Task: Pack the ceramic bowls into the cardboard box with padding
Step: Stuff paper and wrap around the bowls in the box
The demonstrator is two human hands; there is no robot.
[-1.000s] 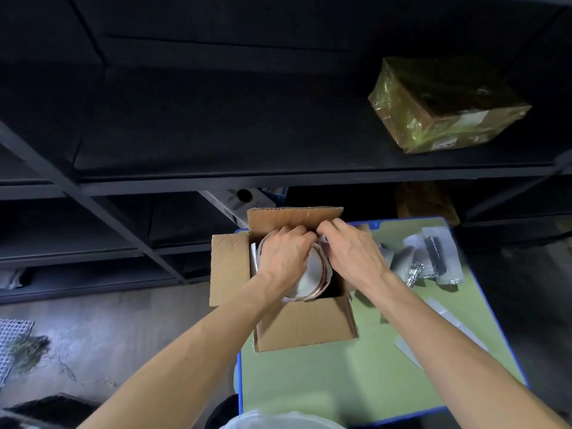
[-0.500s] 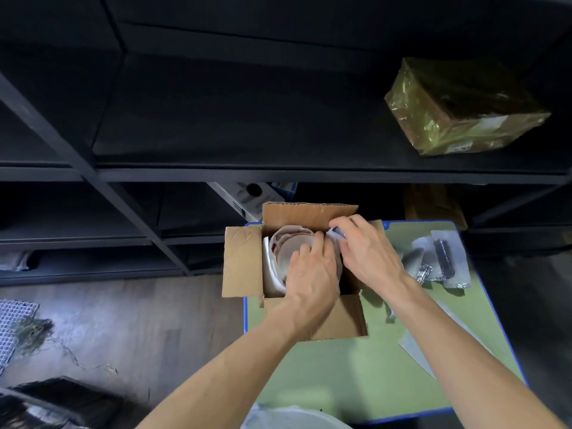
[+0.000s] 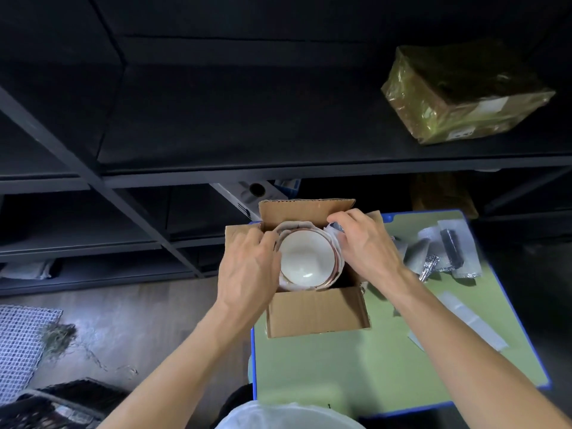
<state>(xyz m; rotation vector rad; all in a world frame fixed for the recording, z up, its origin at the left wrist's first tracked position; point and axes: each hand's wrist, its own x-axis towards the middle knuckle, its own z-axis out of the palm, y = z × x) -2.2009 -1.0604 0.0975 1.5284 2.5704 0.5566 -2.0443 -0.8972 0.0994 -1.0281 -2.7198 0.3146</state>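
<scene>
An open cardboard box (image 3: 315, 314) stands at the far left corner of the green table. Inside it sits a white ceramic bowl (image 3: 306, 258) with a brownish rim, mouth up, ringed by white padding sheet (image 3: 335, 243). My left hand (image 3: 247, 270) rests on the box's left edge, fingers curled at the bowl's left rim. My right hand (image 3: 362, 243) is over the box's right side, fingers pressing on the padding at the far right corner. Whatever lies under the bowl is hidden.
The green table top (image 3: 371, 360) has a blue edge. To the right of the box lie several foam and foil padding pieces (image 3: 445, 255) and a flat sheet (image 3: 467, 317). Dark shelving stands behind, with a plastic-wrapped parcel (image 3: 464, 94) on it. A white rim (image 3: 288, 416) shows at the bottom.
My left hand slid off the top of the bowl to the box's left edge, uncovering the bowl. My right hand stayed at the padding on the right side.
</scene>
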